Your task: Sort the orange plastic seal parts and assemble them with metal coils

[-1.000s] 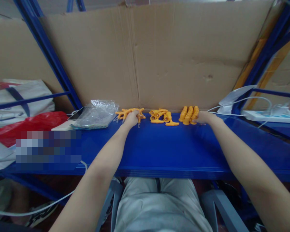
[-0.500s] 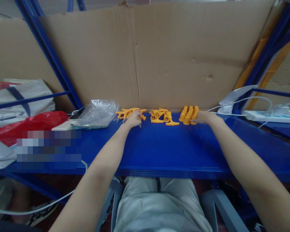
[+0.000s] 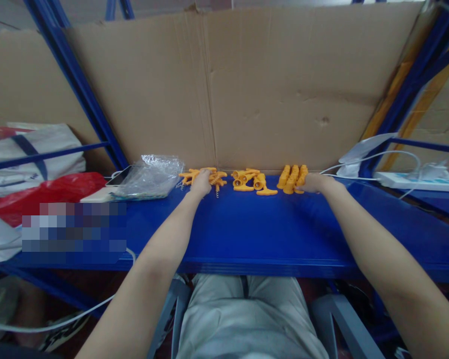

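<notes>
Several orange-yellow corkscrews [image 3: 219,178] with T-shaped handles and metal spirals lie in a row against the cardboard. My left hand [image 3: 201,184] is in among them, its fingers closed around a corkscrew handle and partly hidden. Right of these, several orange-yellow T-handled pieces with hollow round sleeves [image 3: 260,181] lie in a small group. Farther right, orange-yellow ribbed hollow pieces [image 3: 292,178] stand close together in rows. At their right edge is my right hand [image 3: 311,183], with its fingers closed on one of the ribbed pieces.
All this lies on a blue metal shelf [image 3: 254,229] backed by a cardboard sheet [image 3: 269,89]. Clear plastic bags [image 3: 149,177] lie at left, near a red bag [image 3: 56,192]. At right are white cables and a power strip [image 3: 422,180]. Blue posts flank the shelf.
My left hand has shifted slightly left along the corkscrews, uncovering the ones at the right end of the row. My right hand stays almost in the same place.
</notes>
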Demonstrator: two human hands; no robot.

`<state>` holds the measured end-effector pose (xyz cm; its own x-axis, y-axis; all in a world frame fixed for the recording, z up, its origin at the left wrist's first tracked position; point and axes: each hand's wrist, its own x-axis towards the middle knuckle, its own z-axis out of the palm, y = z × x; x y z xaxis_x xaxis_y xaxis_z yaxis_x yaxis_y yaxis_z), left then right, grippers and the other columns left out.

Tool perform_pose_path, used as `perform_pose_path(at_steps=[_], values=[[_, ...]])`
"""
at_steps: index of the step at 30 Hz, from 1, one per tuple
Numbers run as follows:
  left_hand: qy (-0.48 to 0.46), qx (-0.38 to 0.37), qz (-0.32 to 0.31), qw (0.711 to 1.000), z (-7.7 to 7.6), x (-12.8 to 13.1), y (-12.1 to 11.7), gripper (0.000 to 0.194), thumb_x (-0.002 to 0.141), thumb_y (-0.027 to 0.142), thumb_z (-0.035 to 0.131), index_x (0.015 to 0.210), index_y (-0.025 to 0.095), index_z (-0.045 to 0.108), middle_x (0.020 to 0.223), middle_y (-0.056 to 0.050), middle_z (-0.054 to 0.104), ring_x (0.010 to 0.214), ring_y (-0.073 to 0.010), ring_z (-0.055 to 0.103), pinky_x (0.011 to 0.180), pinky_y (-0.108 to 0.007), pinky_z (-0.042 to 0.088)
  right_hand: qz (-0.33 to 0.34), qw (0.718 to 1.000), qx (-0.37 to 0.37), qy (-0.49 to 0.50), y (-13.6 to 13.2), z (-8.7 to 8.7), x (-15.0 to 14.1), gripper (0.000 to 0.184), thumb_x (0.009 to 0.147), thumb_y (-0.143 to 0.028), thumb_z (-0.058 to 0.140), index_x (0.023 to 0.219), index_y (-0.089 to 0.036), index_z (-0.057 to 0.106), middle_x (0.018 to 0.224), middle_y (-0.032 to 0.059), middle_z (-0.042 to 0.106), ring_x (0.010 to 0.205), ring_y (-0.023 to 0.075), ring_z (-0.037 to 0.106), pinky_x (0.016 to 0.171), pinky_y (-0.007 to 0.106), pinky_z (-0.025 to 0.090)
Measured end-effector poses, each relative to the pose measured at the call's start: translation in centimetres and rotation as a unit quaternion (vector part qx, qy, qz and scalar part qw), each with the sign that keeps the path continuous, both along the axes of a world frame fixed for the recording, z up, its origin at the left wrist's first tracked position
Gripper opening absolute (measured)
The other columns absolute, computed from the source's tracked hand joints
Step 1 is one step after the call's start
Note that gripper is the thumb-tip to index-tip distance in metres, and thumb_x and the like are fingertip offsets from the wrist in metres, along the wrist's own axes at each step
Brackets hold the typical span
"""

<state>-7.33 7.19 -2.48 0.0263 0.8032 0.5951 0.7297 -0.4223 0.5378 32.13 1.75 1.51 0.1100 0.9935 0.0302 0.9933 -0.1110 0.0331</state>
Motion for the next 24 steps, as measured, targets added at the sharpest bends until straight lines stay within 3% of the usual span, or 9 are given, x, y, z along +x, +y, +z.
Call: perform_pose_path(at_steps=[6,14,19,24], values=[[0.009,-0.004,0.062,0.998,0.5,-0.2,-0.2,0.024,0.062,0.002,0.065,0.062,0.022,0.052,0.09,-0.01,0.066,0.11,-0.0332,0.064,0.103,-0.048,0.047,-0.022,1.0,-0.004,-0.007,-1.5,1.3,-1.4,0.057,0.085,-0.052,0.062,0.123,-0.009,0.066,0.12,0.0246,0.067,0.115,0.0322,0.064,0.092,0.04,0.049],[0.156,0.018,-0.062,0.986,1.1,1.6,-0.3,0.017,0.067,0.009,0.057,0.055,0.021,0.058,0.109,-0.008,0.071,0.109,-0.0252,0.065,0.108,-0.041,0.046,-0.031,0.998,0.04,-0.032,-4.8,3.0,-6.1,0.048,0.094,-0.04,0.05,0.13,-0.01,0.063,0.124,0.0246,0.066,0.12,0.0335,0.062,0.096,0.041,0.048],[0.233,-0.034,-0.109,0.966,0.8,1.9,-0.6,0.017,0.065,0.012,0.056,0.068,0.022,0.071,0.121,-0.007,0.069,0.119,-0.0257,0.061,0.11,-0.037,0.045,0.016,0.992,0.111,-0.049,-5.1,2.1,-7.6,0.052,0.093,-0.04,0.05,0.132,-0.006,0.058,0.129,0.0276,0.062,0.128,0.0374,0.055,0.103,0.048,0.043],[0.245,-0.083,-0.052,0.965,0.3,1.4,-0.7,0.032,0.069,0.013,0.057,0.094,0.023,0.075,0.143,-0.005,0.058,0.135,-0.0279,0.051,0.117,-0.041,0.036,0.063,0.987,0.128,-0.072,-4.3,0.9,-7.5,0.062,0.093,-0.045,0.05,0.138,-0.003,0.052,0.138,0.0302,0.055,0.137,0.0401,0.044,0.112,0.055,0.03]])
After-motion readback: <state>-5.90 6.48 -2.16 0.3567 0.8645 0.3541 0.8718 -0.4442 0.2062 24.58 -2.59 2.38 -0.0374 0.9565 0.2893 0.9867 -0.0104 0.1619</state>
